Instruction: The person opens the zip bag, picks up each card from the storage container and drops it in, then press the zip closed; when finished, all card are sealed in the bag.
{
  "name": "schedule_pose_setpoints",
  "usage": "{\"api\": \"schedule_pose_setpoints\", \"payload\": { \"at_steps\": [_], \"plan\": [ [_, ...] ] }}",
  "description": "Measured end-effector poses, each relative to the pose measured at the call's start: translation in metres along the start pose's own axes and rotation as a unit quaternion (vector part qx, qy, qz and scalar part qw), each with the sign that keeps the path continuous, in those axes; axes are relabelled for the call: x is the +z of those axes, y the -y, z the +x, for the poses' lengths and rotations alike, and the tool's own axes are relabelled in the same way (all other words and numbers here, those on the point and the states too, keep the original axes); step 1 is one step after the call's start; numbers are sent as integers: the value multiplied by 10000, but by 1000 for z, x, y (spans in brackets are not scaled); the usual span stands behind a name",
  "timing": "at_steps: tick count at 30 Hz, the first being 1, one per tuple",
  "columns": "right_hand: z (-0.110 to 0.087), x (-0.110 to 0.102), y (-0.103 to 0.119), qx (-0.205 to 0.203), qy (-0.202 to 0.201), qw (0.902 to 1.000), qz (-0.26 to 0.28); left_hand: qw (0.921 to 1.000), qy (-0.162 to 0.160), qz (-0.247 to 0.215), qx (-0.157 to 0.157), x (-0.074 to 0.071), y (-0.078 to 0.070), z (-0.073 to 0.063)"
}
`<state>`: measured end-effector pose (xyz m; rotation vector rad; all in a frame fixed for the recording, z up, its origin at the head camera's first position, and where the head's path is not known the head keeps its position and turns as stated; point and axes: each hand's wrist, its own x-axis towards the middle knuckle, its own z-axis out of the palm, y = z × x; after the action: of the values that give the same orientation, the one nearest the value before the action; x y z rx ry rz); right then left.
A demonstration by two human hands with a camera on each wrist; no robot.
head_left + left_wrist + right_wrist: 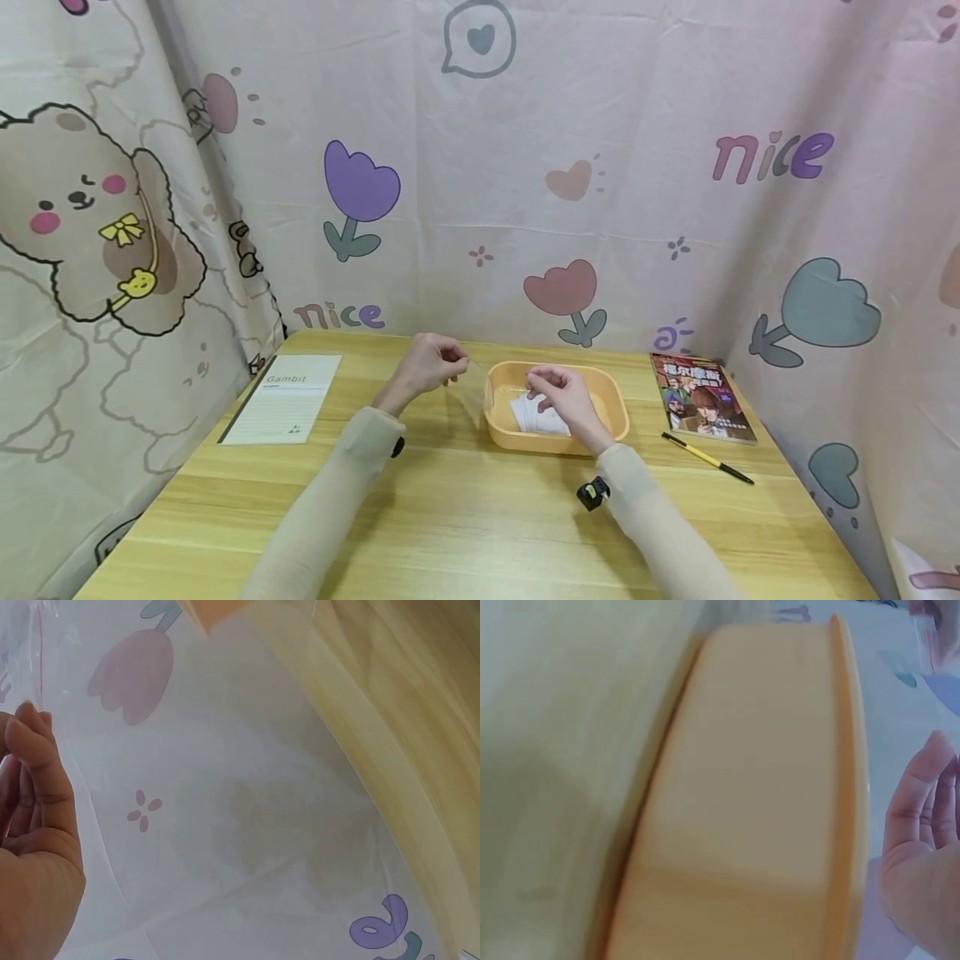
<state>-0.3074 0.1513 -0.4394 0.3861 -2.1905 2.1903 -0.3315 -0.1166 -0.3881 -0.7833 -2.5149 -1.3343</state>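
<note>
My left hand [431, 364] pinches a clear plastic zip bag [471, 390], which hangs down beside the left end of a yellow-orange plastic basket [615, 400]. A red line along the bag's edge shows at the top of the left wrist view, just above the fingertips of that hand [37, 802]. Over the basket, my right hand [564, 398] has its fingers loosely bent, with nothing visible between them. Several white paper slips [536, 417] lie fanned out in the basket below it. The right wrist view has the basket's side wall [735, 772] close up, with the right hand [930, 840] beyond its rim.
At the left of the wooden table [480, 517] lies a Gambit notepad [281, 400]. A comic-style magazine [703, 397] lies at the right, with a yellow and black pen [707, 457] in front of it. A printed curtain [480, 167] hangs behind the table and along its sides.
</note>
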Motion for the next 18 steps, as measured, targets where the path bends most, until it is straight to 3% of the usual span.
{"api": "schedule_pose_setpoints", "payload": {
  "at_steps": [10,18],
  "plan": [
    [14,-37,4,136,295,9961,-825,9997,100,202,126,-3,2,4],
    [23,-64,2,250,1374,9717,-1906,9996,137,239,101,-5,3,3]
  ]
}}
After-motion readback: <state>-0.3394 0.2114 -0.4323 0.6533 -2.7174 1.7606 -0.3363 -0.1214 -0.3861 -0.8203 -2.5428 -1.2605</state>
